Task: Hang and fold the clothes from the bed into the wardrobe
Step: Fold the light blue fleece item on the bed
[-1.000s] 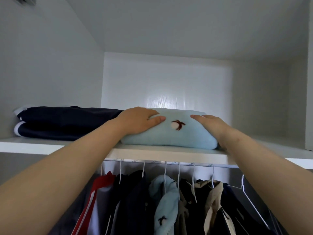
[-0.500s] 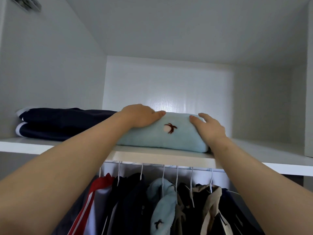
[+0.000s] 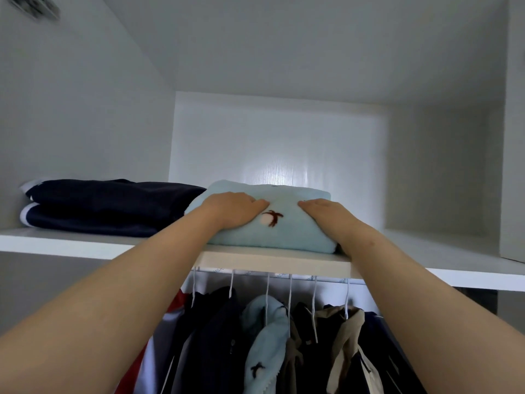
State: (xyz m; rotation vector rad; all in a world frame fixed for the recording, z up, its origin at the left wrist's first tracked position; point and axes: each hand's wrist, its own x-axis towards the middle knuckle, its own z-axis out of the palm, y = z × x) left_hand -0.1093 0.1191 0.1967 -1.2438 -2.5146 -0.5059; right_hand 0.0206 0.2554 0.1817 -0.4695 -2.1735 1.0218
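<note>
Soft blue fleece fold [image 3: 295, 237] slid deeper; left hand [image 3: 233, 209], right hand [image 3: 326, 213] pressing.

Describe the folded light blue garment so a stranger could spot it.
Look at the wardrobe's top shelf, above the hanging rail. Beside the folded navy stack lies a light blue bundle. Unlike the blue garment hanging below, it is folded.

Head view, close, facing wardrobe shelf [image 3: 71, 243]
</note>
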